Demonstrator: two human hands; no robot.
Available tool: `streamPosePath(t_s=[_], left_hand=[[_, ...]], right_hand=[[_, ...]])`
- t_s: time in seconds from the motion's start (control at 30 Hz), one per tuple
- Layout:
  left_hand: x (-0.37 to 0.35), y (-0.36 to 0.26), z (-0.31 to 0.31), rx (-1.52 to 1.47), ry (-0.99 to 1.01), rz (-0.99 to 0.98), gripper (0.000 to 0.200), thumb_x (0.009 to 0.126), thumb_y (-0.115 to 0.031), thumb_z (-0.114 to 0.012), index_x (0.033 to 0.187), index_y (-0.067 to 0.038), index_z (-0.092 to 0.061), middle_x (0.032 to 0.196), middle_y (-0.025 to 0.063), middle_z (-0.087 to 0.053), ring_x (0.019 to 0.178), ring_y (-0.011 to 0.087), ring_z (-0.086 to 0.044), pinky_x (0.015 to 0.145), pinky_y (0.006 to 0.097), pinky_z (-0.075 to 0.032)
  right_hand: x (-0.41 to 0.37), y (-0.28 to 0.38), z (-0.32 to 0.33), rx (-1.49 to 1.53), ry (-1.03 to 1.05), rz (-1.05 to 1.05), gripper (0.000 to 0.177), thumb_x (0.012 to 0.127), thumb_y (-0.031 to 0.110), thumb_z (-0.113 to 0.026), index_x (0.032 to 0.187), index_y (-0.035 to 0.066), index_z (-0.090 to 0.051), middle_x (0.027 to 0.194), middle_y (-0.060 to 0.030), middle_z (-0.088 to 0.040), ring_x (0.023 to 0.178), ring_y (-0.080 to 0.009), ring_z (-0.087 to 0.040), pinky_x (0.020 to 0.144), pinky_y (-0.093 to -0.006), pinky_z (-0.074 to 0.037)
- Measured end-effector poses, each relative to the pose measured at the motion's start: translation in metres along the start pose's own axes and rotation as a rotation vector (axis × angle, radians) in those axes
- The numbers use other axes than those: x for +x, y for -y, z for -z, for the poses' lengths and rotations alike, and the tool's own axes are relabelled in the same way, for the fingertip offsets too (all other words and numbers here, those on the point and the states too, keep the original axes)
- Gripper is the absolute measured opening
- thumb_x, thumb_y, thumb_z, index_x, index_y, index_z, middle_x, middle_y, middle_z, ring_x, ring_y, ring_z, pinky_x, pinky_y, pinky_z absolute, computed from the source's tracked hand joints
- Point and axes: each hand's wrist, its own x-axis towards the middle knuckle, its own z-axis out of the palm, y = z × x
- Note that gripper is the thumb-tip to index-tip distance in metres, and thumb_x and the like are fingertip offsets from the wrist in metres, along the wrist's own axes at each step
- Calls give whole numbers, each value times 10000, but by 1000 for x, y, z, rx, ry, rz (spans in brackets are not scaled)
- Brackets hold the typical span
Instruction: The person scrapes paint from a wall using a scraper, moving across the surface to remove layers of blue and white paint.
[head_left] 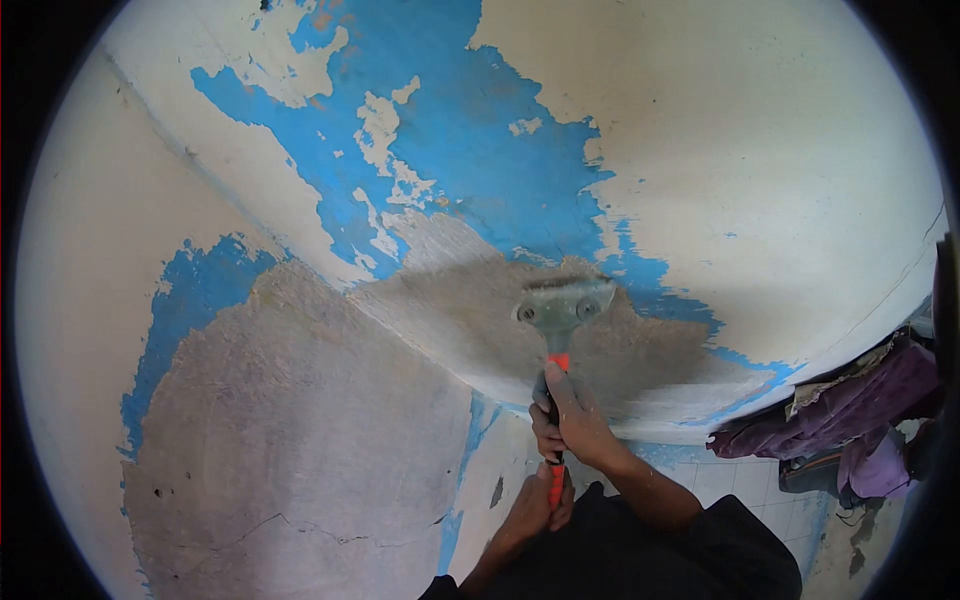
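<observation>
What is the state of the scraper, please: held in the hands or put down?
Held: the scraper has both hands on its handle, the right hand gripping higher in the picture, the left hand lower.

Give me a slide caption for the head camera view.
Right hand above left hand on a scraper, before a wall patched cream, blue and grey.

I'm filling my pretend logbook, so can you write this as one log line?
right hand: gripping scraper, higher | left hand: gripping scraper, lower | scraper head: over grey patch | blue paint, cream paint: beyond patch
</observation>
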Motion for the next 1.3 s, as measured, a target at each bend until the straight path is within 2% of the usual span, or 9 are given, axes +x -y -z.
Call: streamPosePath(t_s=[0.13, 0.27, 0.57, 0.67, 0.8, 1.0, 1.07, 1.2, 1.3], left_hand=[[0, -3, -1, 31, -3, 38, 716, 936, -696, -153, 697, -70, -405, 447, 30, -355, 339, 146, -353, 359, 273, -296], [-1, -25, 0, 203, -50, -103, 725, 942, -688, -146, 703, -57, -413, 448, 34, -355, 341, 147, -367, 358, 276, -300], [-1, 7, -3, -8, -9, 46, 705, 941, -687, -166, 717, -63, -408, 457, 46, -357, 336, 144, -346, 355, 271, -301], [-3, -28, -17, 67, -17, -24, 713, 926, -709, -168, 716, -69, -404, 457, 38, -345, 327, 144, -324, 347, 272, -295], [-1, -16, -8, 42, -23, -46, 714, 928, -707, -169, 710, -69, -405, 459, 36, -350, 326, 143, -327, 337, 275, -288], [0, -5, -9, -3, -5, -23, 702, 940, -689, -171, 704, -70, -404, 453, 36, -351, 324, 143, -331, 333, 274, -286], [0, -27, -16, 47, -28, -59, 706, 934, -698, -173, 703, -72, -400, 451, 34, -345, 322, 146, -324, 332, 273, -286], [1, -18, -6, 46, -43, -43, 714, 929, -708, -176, 703, -68, -401, 451, 35, -344, 321, 148, -320, 331, 276, -292], [1, 1, -7, -32, -24, -7, 714, 933, -702, -170, 705, -67, -404, 451, 35, -346, 321, 144, -320, 330, 275, -293]], right_hand=[[-1, 0, 1, -39, 9, -19, 532, 993, 561, -326, 743, 92, -348, 488, -10, -312, 368, -106, -303, 363, -275, -332], [4, 12, -8, -60, 13, 22, 532, 992, 561, -328, 735, 96, -346, 490, -8, -310, 367, -103, -302, 363, -274, -333], [-3, -1, 0, -39, -33, -40, 530, 986, 560, -351, 730, 95, -352, 494, -4, -309, 369, -94, -297, 359, -271, -324], [-3, 20, -12, -65, -51, -25, 518, 989, 533, -371, 706, 99, -351, 482, 3, -316, 357, -91, -314, 353, -261, -321], [-2, 13, -12, -21, -58, -19, 511, 991, 515, -383, 691, 102, -353, 471, 10, -313, 350, -90, -325, 352, -255, -318], [-1, 2, -4, -80, -37, -15, 547, 966, 596, -372, 733, 101, -355, 491, 9, -298, 360, -94, -288, 349, -276, -319], [0, 17, -13, -93, -51, -16, 545, 967, 593, -374, 731, 102, -352, 489, 9, -298, 357, -91, -289, 348, -267, -312], [1, 13, -14, -41, -48, -15, 544, 968, 589, -377, 722, 105, -350, 487, 8, -298, 356, -91, -294, 346, -265, -310], [0, -5, -5, -30, -53, -15, 515, 988, 519, -394, 689, 104, -344, 468, 14, -314, 342, -89, -325, 339, -267, -316]])
